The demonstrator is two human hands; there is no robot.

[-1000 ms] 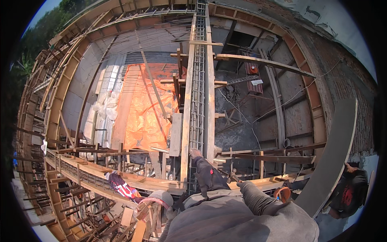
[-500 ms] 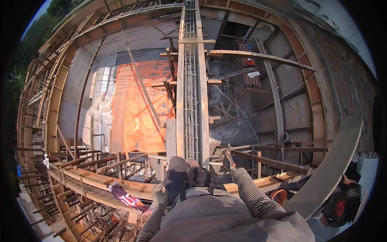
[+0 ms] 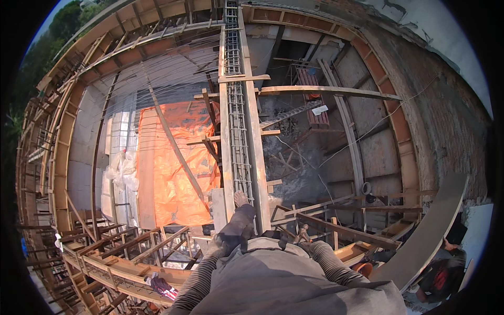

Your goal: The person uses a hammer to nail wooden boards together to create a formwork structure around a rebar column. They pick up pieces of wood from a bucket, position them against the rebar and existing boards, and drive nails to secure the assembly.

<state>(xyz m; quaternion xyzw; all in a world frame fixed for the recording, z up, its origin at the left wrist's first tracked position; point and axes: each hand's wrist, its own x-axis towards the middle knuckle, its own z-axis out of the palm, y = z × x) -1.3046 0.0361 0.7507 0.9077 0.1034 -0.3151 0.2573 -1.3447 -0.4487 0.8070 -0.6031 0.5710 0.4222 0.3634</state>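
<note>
High on the formwork, a worker is standing with one bare foot (image 3: 240,199) on the rebar cage (image 3: 239,142) laid in its wooden beam trough (image 3: 258,157), left hand (image 3: 216,247) and right hand (image 3: 302,233) lowered, grip unclear, no concrete poured yet.

Down below me: a building site, open to the floor.
I see an orange tarp (image 3: 176,168) spread beside white sacks (image 3: 122,170), a red crate (image 3: 313,100) on the rubble, a brick wall (image 3: 446,126) at right, and another person (image 3: 443,270) crouched in the lower right corner.
</note>
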